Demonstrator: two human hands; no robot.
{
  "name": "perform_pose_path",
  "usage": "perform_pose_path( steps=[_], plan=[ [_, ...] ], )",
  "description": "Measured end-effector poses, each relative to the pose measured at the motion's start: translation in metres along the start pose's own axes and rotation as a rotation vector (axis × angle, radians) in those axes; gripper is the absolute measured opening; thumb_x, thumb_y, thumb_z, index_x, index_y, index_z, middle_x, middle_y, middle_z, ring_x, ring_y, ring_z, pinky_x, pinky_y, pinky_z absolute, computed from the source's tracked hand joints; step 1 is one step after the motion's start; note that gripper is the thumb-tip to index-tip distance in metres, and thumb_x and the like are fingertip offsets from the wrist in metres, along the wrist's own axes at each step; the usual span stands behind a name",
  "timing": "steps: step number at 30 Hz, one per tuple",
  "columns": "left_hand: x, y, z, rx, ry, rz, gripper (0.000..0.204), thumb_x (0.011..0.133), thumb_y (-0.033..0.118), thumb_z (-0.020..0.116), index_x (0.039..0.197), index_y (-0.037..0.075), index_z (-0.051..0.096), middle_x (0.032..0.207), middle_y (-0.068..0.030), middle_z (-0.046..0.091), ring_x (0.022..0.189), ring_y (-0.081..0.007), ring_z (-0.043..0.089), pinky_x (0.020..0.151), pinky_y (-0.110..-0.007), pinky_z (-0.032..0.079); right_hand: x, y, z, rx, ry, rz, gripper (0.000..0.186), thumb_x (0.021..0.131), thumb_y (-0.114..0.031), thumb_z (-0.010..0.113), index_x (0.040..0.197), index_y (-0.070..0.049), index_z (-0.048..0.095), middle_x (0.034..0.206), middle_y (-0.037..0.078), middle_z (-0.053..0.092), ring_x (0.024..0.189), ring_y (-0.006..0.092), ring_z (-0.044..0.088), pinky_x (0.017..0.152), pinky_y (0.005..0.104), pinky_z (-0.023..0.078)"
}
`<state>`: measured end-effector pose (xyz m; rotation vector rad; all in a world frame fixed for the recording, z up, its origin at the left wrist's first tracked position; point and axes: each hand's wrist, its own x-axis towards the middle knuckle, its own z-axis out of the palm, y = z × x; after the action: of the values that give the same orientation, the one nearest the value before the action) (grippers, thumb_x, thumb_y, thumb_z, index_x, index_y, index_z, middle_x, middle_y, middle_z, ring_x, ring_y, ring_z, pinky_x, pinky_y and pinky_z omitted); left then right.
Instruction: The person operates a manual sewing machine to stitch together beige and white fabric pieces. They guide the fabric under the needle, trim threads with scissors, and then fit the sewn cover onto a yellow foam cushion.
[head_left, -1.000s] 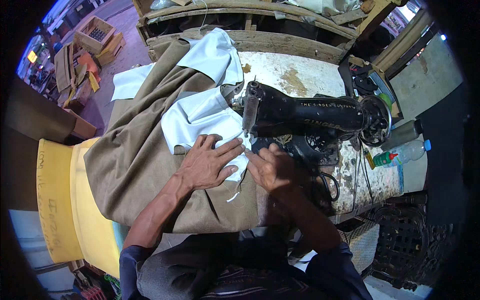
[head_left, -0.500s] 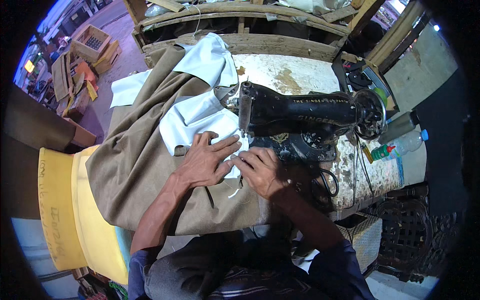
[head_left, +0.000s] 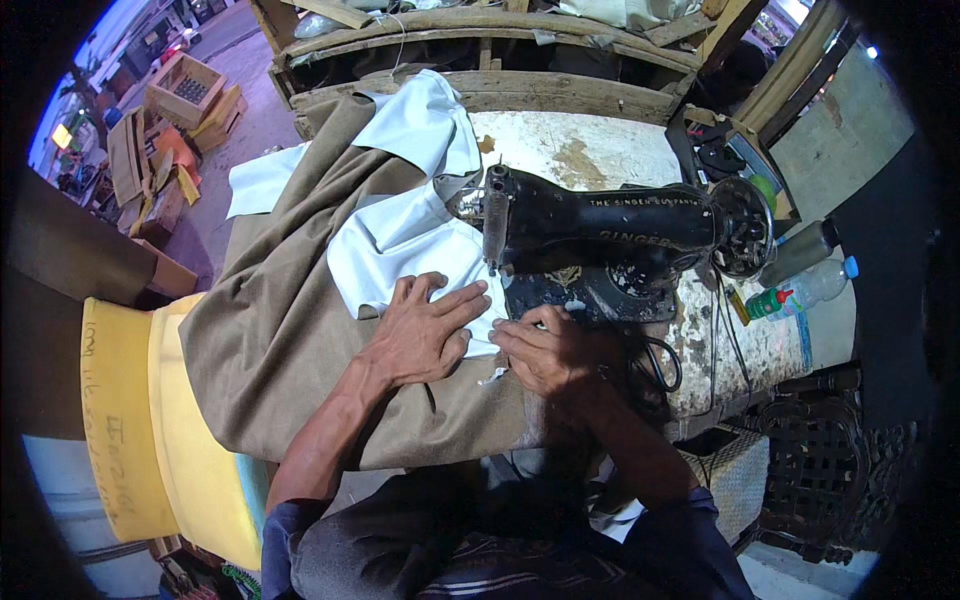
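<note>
A black sewing machine stands on the worn white tabletop, its needle end over a piece of white fabric. This white piece lies on a large brown cloth that drapes over the table's front edge. My left hand rests on the white fabric, fingers stretched toward the needle and pressing it down. Just in front of the needle, my right hand has its fingers curled and pinched on the fabric's right edge. A small white frayed scrap shows between the hands.
Yellow foam stands at the left under the hanging cloth. A clear bottle, a green bottle and a dark cylinder lie at the table's right. Black cable loops beside my right forearm. A wooden shelf borders the back.
My right fingertips have shifted a little right and down, away from my left thumb. My left fingers stay on the white fabric. The white scrap has moved slightly.
</note>
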<state>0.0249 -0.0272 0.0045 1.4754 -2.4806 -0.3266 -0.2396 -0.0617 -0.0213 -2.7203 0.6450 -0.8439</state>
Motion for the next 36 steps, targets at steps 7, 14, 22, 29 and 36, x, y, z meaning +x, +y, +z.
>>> perform_pose_path(
  steps=[7,14,22,29,36],
  plan=[
    [0.001,0.013,-0.005,0.095,0.007,-0.033,0.053,0.099,0.029,0.059,0.150,0.015,0.065,0.161,-0.0039,0.060,0.138,-0.0410,0.052,0.119,-0.057,0.034,0.002,-0.010,-0.004,0.045,0.115,0.071,0.039,0.078,0.006,0.077,0.115,-0.003,0.080,0.125,0.007,0.079,0.103,0.0272,0.068,0.090,0.0408,0.057],
    [0.010,0.030,-0.006,0.104,0.075,-0.087,0.041,0.101,0.032,0.058,0.133,0.012,0.074,0.148,-0.0058,0.070,0.134,-0.0415,0.057,0.122,-0.061,0.033,0.001,-0.012,-0.012,-0.171,0.013,-0.078,0.032,0.079,0.005,0.076,0.110,0.000,0.079,0.121,0.012,0.079,0.103,0.0279,0.070,0.088,0.0405,0.058],
    [-0.004,0.030,0.011,0.079,0.102,-0.108,0.057,0.104,0.041,0.063,0.153,0.012,0.061,0.164,-0.0068,0.056,0.137,-0.0422,0.051,0.123,-0.061,0.032,-0.015,-0.026,-0.007,-0.160,-0.054,0.086,0.034,0.083,-0.008,0.079,0.116,-0.004,0.081,0.125,0.008,0.079,0.097,0.0259,0.069,0.087,0.0379,0.059],
    [-0.004,0.020,0.017,0.107,0.081,-0.112,0.060,0.105,0.045,0.059,0.157,0.014,0.058,0.167,-0.0041,0.052,0.139,-0.0432,0.050,0.125,-0.065,0.029,-0.013,-0.024,-0.003,-0.113,-0.005,0.138,0.036,0.082,-0.008,0.080,0.118,-0.005,0.082,0.128,0.006,0.080,0.094,0.0236,0.068,0.089,0.0400,0.058],
    [0.001,0.010,0.018,0.122,0.091,-0.110,0.061,0.103,0.045,0.060,0.157,0.016,0.058,0.168,-0.0031,0.051,0.139,-0.0429,0.049,0.125,-0.064,0.029,-0.002,-0.018,-0.004,-0.105,0.026,0.115,0.040,0.080,-0.003,0.081,0.120,-0.004,0.081,0.132,0.007,0.078,0.088,0.0270,0.064,0.084,0.0404,0.057]
  ],
)
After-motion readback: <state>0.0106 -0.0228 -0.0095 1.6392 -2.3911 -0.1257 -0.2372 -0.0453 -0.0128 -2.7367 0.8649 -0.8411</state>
